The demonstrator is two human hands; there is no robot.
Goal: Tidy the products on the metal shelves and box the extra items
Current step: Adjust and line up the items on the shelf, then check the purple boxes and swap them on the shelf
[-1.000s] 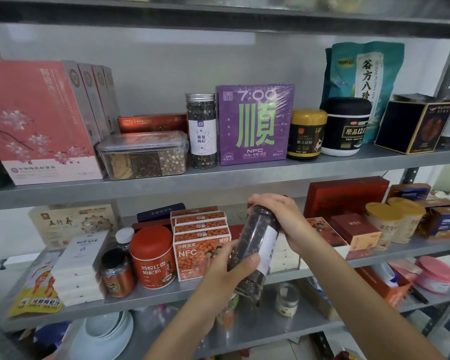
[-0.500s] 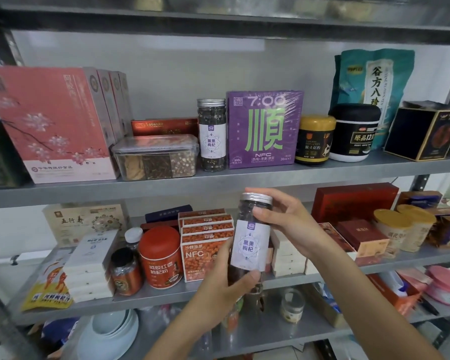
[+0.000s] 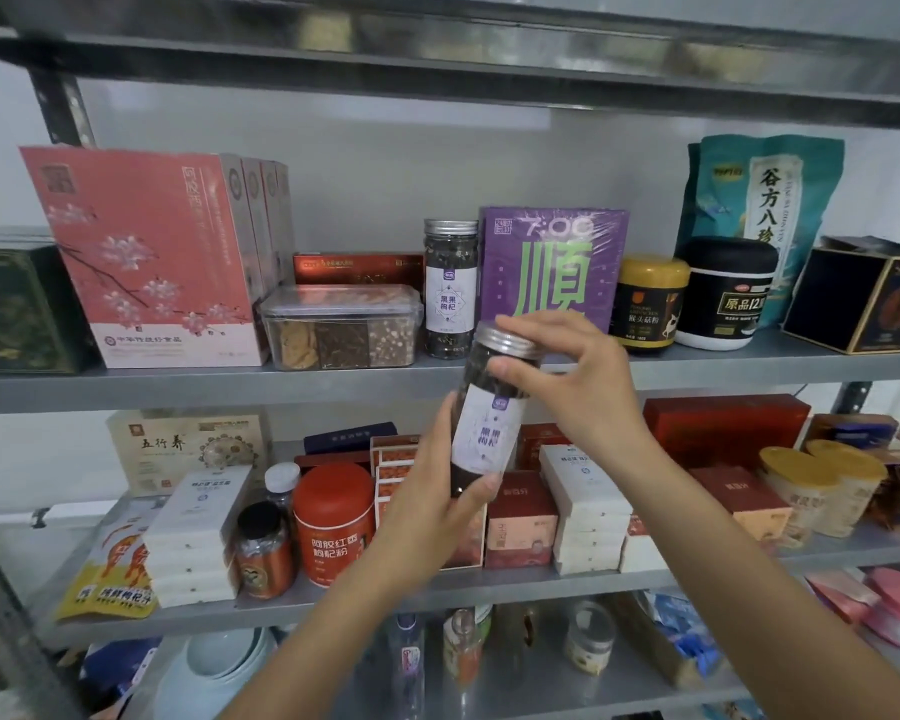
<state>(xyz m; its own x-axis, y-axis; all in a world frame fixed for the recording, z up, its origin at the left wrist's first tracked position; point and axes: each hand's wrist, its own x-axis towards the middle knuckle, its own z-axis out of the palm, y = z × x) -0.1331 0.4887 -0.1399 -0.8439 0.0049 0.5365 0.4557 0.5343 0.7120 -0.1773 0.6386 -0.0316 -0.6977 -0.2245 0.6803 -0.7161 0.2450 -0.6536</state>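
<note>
Silver-lidded, white-labelled jar (image 3: 484, 433), dark contents, slightly tilted, mid-air

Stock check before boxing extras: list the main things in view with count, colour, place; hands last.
held jar: 1, dark contents, silver lid, before upper shelf edge
matching jar: 1, same, left of purple box
purple box: 1, purple, upper shelf centre
pink boxes: about 4, pink, upper shelf left
clear tub: 1, transparent, left of matching jar
yellow-lidded jar: 1, dark, right of purple box
black-lidded tub: 1, white, right of that jar
teal bag: 1, teal, behind black-lidded tub
red canister: 1, red, middle shelf left
yellow-lidded tubs: 2, beige, middle shelf right
left hand: grips held jar's lower body
right hand: fingers grip it near lid
</note>
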